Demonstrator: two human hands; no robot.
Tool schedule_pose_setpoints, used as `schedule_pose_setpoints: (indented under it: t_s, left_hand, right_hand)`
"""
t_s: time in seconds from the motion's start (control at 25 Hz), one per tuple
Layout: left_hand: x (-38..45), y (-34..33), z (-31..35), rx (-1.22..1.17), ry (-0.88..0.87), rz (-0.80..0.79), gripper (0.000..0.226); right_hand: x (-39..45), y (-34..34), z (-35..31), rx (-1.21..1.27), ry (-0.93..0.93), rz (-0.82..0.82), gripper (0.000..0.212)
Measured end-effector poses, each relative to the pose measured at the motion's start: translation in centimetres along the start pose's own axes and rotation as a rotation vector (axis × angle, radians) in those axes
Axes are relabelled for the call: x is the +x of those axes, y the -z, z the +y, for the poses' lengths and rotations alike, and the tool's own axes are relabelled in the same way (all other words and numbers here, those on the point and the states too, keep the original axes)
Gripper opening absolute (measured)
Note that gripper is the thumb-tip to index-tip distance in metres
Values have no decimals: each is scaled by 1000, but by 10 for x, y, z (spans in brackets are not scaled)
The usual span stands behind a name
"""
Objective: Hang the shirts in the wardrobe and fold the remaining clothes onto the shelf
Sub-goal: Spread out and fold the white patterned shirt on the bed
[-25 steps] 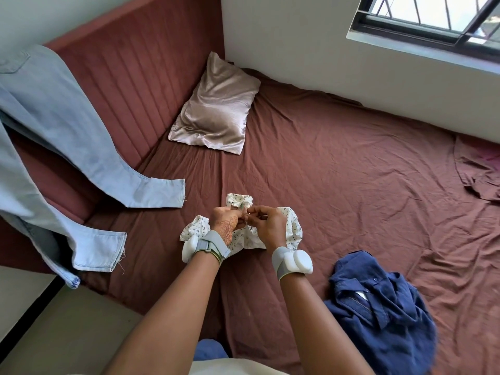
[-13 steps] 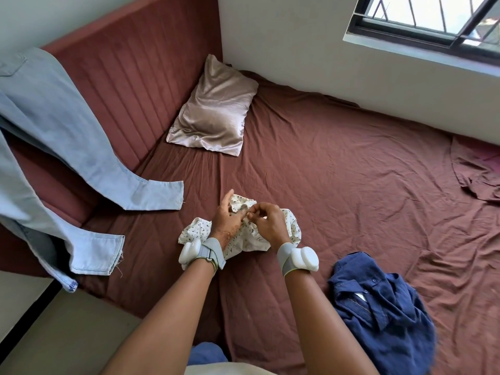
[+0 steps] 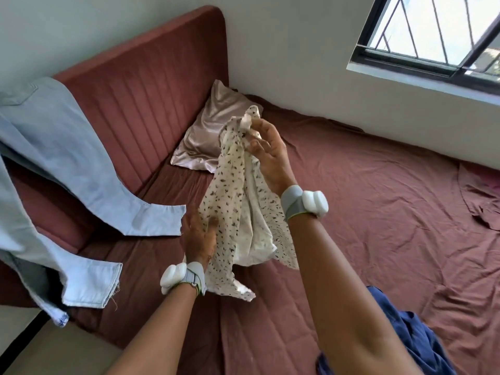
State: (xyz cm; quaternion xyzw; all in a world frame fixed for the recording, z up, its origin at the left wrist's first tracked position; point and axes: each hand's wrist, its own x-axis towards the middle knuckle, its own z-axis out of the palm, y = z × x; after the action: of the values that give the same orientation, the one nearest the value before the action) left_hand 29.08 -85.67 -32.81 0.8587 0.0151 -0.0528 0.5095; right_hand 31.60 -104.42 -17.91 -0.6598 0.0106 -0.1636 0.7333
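Spotted garment [image 3: 238,201] aloft, pinched by right hand [image 3: 266,155], left hand [image 3: 198,234] beneath.

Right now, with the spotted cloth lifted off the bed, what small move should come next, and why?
Probably slide the left hand along to find a second corner and spread it out. The right hand pinches the top of the spotted cloth, which hangs bunched above the bed, too crumpled to fold.

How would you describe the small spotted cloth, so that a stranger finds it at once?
Start at the maroon bed below the window. Above its middle, the right hand holds up a white garment with small dark specks. It alone is patterned; the light blue jeans are plain.
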Motion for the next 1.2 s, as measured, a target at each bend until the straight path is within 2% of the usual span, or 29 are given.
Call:
schedule_pose_setpoints:
  t_s: [0.08, 0.2, 0.36, 0.52, 0.6, 0.68, 0.76, 0.84, 0.92, 1.0, 1.08, 1.12, 1.16, 1.2]
  left_hand:
    - [6, -2, -19, 177, 85, -33, 63]
    - [1, -17, -74, 362, 268, -226, 48]
    - [-13, -65, -158, 397, 429, -487, 35]
    - [-23, -120, -209, 443, 510, -658, 34]
    - [-30, -147, -234, 553, 512, -717, 48]
    - [-40, -166, -252, 808, 466, -735, 66]
    - [-49, -178, -264, 1017, 378, -653, 78]
    - [-54, -185, -272, 1112, 278, -575, 82]
    - [-57, -188, -287, 1085, 199, -525, 74]
    - [-48, -184, -290, 976, 145, -547, 49]
    - [-37, -175, -285, 832, 201, -562, 28]
    - [-34, -170, -279, 749, 257, -541, 30]
    - [-33, -166, -271, 669, 301, -501, 35]
    - [-34, -162, -264, 600, 319, -456, 40]
  right_hand:
    - [7, 12, 27, -132, -130, -9, 52]
    - [-26, 36, 118, -280, -403, 101, 37]
    - [-120, 82, 272, -547, -989, 209, 31]
    - [-193, 114, 348, -750, -1204, 261, 31]
    - [-205, 127, 375, -782, -1275, 399, 35]
    - [-208, 134, 393, -685, -1295, 586, 45]
    - [-201, 138, 408, -694, -1172, 691, 57]
    - [-189, 138, 423, -760, -1013, 722, 71]
    - [-177, 135, 435, -929, -1029, 690, 74]
    - [-170, 136, 432, -1124, -1116, 623, 58]
    - [-173, 140, 423, -1183, -1026, 560, 27]
    - [-179, 141, 415, -1108, -946, 575, 12]
    - [-185, 140, 406, -992, -878, 618, 6]
    - [-193, 139, 397, -916, -814, 634, 9]
